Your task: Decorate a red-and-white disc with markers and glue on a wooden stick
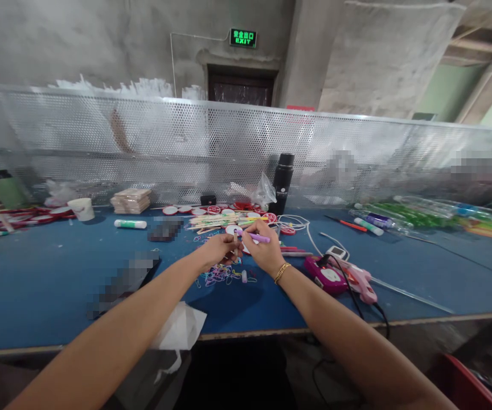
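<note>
My left hand (pixel 218 250) pinches a small wooden craft stick (pixel 236 239) upright above the table. A purple marker pen (pixel 259 237) lies in the grip of my right hand (pixel 267 248), its tip at the upper end of the stick. Whether the tip touches the wood is too small to tell. Below the hands, several coloured clips (pixel 220 275) are scattered beside a small pale cap (pixel 244 277). Just behind the hands is a heap of craft sticks (pixel 212 221) with coloured marks, among round red-and-white discs (pixel 214 209).
A black bottle (pixel 283 185) stands at the back by the perforated metal screen (pixel 164 148). On the right lie a magenta device (pixel 325 275), a pink glue gun (pixel 361 283) and cables. A glue stick (pixel 130 224), a paper cup (pixel 82 209) and a dark phone-like slab (pixel 146 270) are left.
</note>
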Action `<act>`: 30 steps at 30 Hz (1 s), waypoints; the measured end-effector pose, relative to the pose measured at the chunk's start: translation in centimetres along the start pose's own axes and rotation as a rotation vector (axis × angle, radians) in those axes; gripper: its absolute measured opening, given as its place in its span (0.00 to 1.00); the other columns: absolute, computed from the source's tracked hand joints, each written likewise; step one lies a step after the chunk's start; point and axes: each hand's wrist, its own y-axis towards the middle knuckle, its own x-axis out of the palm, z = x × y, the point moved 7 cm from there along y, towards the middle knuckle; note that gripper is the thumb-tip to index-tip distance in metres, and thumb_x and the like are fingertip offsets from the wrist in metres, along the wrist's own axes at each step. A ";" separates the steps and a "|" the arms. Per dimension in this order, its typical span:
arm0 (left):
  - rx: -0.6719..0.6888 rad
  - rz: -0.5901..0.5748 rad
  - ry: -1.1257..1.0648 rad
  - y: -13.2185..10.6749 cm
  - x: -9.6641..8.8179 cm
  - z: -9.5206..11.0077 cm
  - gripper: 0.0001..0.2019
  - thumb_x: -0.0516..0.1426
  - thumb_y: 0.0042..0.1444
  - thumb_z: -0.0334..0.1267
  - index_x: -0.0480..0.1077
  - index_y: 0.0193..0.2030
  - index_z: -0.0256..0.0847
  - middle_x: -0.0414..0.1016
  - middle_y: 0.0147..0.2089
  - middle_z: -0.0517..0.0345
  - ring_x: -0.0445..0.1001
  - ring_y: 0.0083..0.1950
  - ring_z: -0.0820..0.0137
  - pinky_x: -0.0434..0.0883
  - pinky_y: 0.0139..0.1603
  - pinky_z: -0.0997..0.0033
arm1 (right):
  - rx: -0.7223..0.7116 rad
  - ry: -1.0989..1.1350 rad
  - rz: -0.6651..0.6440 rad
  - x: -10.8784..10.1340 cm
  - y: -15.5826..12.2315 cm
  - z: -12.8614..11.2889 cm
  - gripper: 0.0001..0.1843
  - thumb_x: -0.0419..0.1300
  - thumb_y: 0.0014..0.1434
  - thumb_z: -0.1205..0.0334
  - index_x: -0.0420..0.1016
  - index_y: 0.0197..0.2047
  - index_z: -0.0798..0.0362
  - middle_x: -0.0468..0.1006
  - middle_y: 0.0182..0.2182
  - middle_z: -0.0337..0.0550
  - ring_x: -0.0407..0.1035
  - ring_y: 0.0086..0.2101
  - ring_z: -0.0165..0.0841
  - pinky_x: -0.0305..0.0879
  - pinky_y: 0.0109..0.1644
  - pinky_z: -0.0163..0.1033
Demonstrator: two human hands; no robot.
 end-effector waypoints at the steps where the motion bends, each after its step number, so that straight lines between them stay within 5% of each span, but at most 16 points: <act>1: 0.000 0.001 0.002 0.0 0.0 0.0 0.13 0.63 0.48 0.45 0.68 0.30 0.37 0.75 0.30 0.56 0.69 0.24 0.76 0.63 0.23 0.78 | 0.001 0.004 -0.001 0.0 0.0 0.0 0.06 0.58 0.56 0.64 0.65 0.28 0.49 0.73 0.24 0.36 0.66 0.26 0.31 0.59 0.31 0.37; 30: -0.004 0.003 0.003 0.0 -0.2 -0.1 0.13 0.61 0.51 0.45 0.68 0.31 0.37 0.74 0.31 0.57 0.69 0.25 0.76 0.62 0.24 0.77 | 0.009 -0.015 0.001 0.0 0.0 0.1 0.07 0.58 0.56 0.64 0.64 0.28 0.49 0.70 0.23 0.34 0.64 0.25 0.30 0.58 0.31 0.36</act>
